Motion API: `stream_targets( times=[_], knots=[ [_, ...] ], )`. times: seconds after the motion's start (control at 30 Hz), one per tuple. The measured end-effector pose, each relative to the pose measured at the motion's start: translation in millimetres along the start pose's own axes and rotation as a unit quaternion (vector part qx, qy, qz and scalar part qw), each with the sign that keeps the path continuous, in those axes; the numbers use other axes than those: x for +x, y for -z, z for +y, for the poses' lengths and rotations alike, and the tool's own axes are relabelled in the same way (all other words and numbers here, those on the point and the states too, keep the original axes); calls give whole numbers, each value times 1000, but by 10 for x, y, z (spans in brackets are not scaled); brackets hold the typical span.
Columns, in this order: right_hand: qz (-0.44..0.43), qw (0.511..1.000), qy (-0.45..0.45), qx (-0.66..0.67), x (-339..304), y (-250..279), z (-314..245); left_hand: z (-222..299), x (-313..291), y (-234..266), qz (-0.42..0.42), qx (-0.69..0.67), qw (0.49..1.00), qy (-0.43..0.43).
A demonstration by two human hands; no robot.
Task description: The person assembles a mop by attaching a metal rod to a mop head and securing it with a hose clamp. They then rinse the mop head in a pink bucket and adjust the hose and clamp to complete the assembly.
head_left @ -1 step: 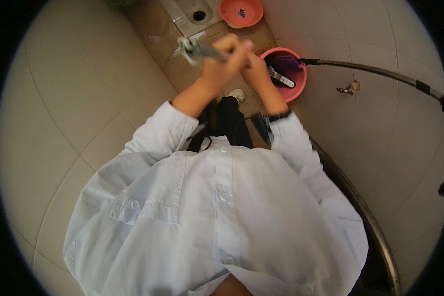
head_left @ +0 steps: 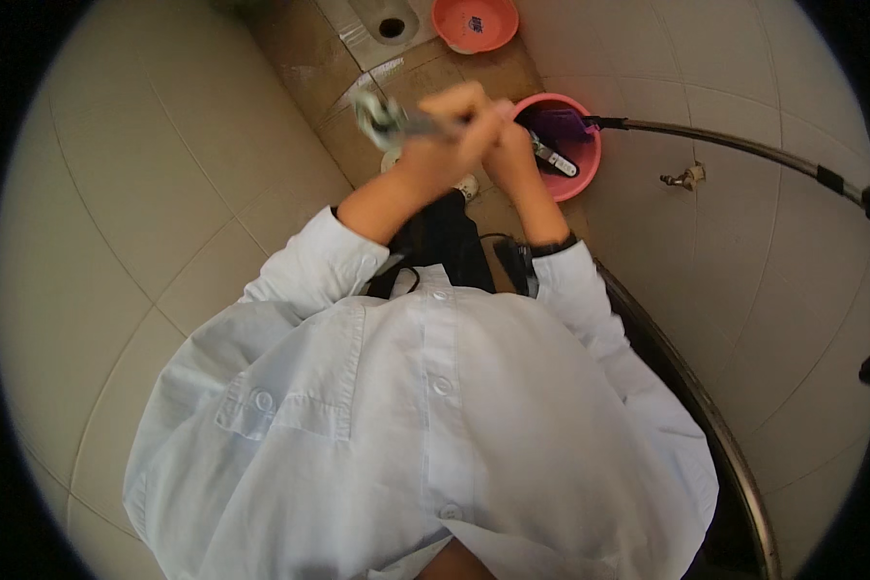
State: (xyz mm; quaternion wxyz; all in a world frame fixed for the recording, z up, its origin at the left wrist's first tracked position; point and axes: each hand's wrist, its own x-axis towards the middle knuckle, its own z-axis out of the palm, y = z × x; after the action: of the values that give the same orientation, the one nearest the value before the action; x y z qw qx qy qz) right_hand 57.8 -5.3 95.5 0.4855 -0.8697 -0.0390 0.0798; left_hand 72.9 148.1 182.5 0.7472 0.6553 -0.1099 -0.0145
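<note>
In front of my body, my left hand (head_left: 437,159) is closed round a grey, twisted cloth (head_left: 381,118). Its pale green-and-white bunched end sticks out to the left, smeared by motion. My right hand (head_left: 508,153) is closed too and presses against the left one; the cloth seems to run between the two, though fingers hide that part. Just right of the right hand stands a pink bucket (head_left: 588,176). Inside it are a purple piece (head_left: 556,124) and a dark tool with a white-and-grey handle (head_left: 557,160).
Beyond my hands are a squat toilet (head_left: 360,34) and an orange-red basin (head_left: 476,25) on the tiled floor. A long pole (head_left: 725,138) reaches from the bucket to the right, above a wall tap (head_left: 683,178). A metal tube (head_left: 710,411) curves along my right side. Tiled walls flank me.
Both hands have shifted slightly toward me and to the right, with the cloth still in their grip. The buckets and the pole have not moved.
</note>
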Motion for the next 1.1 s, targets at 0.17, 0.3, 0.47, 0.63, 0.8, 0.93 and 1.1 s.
stream_targets(
  times=[0.17,0.3,0.47,0.63,0.8,0.93,1.1],
  knots=[
    [-13,1000,1,-18,464,-225,166,-222,398,145,51,1,999,8],
    [-65,994,-51,75,683,-380,361,-516,561,256,95,-30,979,179],
    [-57,993,84,-56,64,-183,246,-252,-63,117,31,-21,999,2],
    [-51,998,-28,-4,276,-344,219,-405,98,105,93,27,990,104],
    [-20,1000,-4,23,807,-175,117,-363,748,246,76,-50,990,103],
    [-1,995,-14,-96,656,239,77,13,795,-16,-44,-39,998,-37],
    [-36,998,-25,35,809,68,-16,-200,805,102,54,39,997,29]
  ],
)
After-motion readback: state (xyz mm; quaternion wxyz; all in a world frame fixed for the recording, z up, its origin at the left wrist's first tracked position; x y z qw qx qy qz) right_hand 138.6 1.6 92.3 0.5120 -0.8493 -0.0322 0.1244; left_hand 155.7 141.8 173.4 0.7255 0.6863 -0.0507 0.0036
